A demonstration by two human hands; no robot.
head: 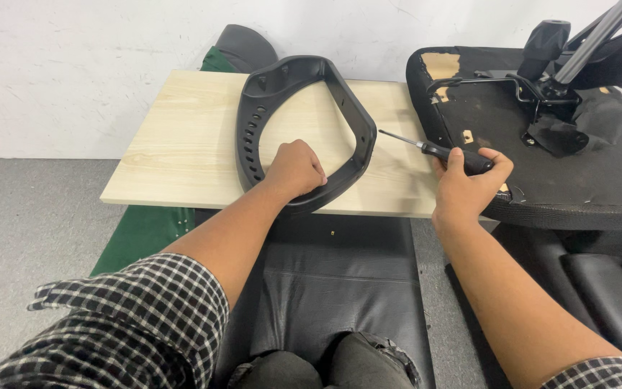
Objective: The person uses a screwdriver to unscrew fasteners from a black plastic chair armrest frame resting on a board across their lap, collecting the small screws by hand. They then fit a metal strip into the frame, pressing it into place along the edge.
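Gripping a black plastic frame (304,122) by its near edge, the left hand (295,169) is closed in a fist around the lower rim, while the right hand (469,189) wraps its fingers around the dark handle of a screwdriver (437,151). The frame, a curved loop with a row of slots down its left side, lies flat on a pale wood-grain desk (181,151), its near edge reaching the board's front edge. The screwdriver's thin metal shaft points up and left toward the frame's right side, the tip just beside it but apart. To the right, an upturned black seat base (577,187) rests partly on the desk, its metal mechanism (541,79) on top and patches of bare wood showing through torn fabric. Both forearms come out of checked sleeves. Below the desk lie a black padded cushion (340,288) and a green cloth (142,234) on a grey floor (30,223).
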